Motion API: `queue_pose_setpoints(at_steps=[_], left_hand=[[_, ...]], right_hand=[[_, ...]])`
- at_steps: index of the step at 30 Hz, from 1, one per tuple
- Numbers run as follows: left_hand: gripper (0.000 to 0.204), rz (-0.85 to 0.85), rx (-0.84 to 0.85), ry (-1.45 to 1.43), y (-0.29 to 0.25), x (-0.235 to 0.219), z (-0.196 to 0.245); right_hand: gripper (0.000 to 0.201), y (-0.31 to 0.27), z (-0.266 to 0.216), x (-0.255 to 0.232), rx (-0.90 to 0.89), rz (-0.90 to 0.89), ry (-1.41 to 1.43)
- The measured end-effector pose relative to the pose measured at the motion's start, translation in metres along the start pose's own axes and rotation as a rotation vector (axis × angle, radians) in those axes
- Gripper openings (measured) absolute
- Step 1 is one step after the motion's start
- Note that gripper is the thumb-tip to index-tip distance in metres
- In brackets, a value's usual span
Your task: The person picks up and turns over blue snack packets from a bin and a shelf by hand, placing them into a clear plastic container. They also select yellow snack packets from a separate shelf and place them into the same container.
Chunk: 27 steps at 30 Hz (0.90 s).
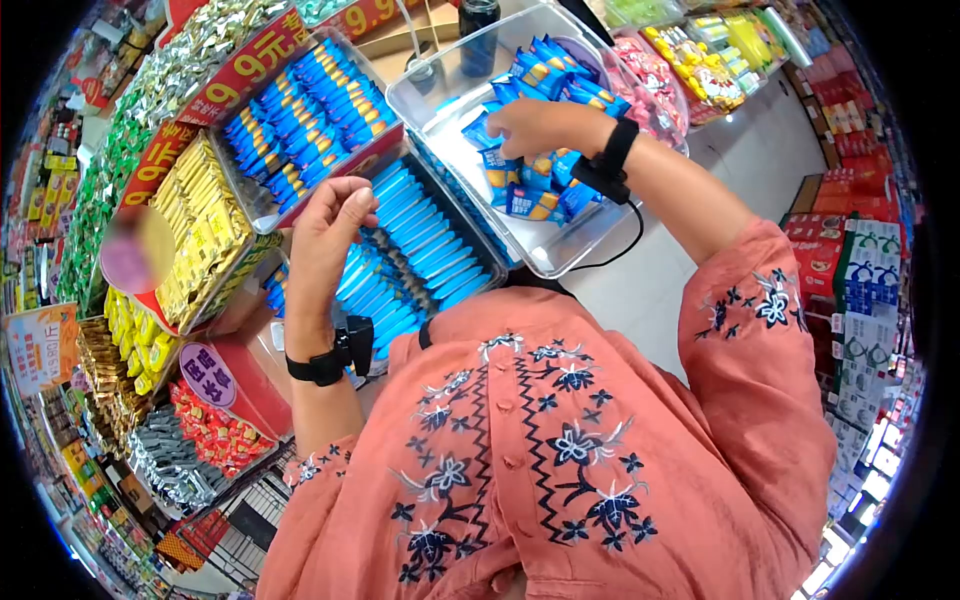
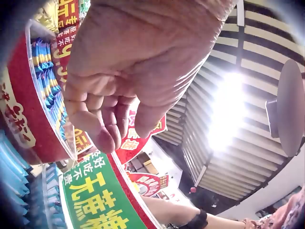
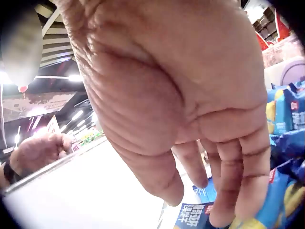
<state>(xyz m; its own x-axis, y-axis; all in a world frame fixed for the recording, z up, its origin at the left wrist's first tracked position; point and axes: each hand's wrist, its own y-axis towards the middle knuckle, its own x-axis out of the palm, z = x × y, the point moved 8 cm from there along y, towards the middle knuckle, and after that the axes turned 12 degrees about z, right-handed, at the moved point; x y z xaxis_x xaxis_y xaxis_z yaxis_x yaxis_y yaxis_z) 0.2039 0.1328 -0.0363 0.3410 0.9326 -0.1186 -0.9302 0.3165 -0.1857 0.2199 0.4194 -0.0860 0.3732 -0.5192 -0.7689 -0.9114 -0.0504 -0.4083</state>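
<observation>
My right hand (image 1: 548, 127) reaches into a clear plastic bin (image 1: 525, 237) that holds a loose pile of blue snack packets (image 1: 535, 204). In the right wrist view its fingers (image 3: 252, 176) hang down, loosely bent, with a blue packet (image 3: 190, 217) just beyond the fingertips. Nothing shows between thumb and fingers. My left hand (image 1: 328, 215) is over a display box of blue packets standing in neat rows (image 1: 415, 220). Its fingers (image 2: 109, 119) are loosely curled in the left wrist view, and they hold nothing.
Another box of blue-and-yellow packets (image 1: 310, 110) stands beyond the left hand. Yellow packets (image 1: 205, 215) fill a box to its left, beside red price signs (image 1: 255, 65). A dark bottle (image 1: 479, 35) stands behind the clear bin. Pink packets (image 1: 645, 85) lie to the right.
</observation>
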Motion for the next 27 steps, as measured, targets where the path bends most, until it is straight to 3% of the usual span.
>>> queue_pose_setpoints(at_steps=[4,7,14,17,23,27], left_hand=[[0.027,0.016,-0.024,0.029,-0.009,-0.011,-0.007],[0.028,0.025,-0.034,0.033,-0.013,-0.017,-0.013],[0.03,-0.004,-0.055,0.016,-0.021,-0.012,-0.02],[0.031,-0.015,-0.05,0.011,-0.024,-0.011,-0.019],[0.032,-0.068,-0.045,0.021,-0.026,-0.007,-0.023],[0.031,-0.115,-0.019,0.008,-0.027,0.003,-0.016]], right_hand=[[0.037,-0.007,-0.015,0.001,0.089,-0.067,-0.04],[0.039,0.007,-0.006,0.014,0.015,-0.06,-0.063],[0.044,0.016,0.003,0.024,0.042,-0.11,-0.047],[0.029,0.006,-0.003,0.012,0.006,-0.058,0.019],[0.029,-0.036,-0.021,-0.052,0.05,0.231,0.458],[0.033,-0.078,-0.049,-0.077,0.017,0.261,0.72]])
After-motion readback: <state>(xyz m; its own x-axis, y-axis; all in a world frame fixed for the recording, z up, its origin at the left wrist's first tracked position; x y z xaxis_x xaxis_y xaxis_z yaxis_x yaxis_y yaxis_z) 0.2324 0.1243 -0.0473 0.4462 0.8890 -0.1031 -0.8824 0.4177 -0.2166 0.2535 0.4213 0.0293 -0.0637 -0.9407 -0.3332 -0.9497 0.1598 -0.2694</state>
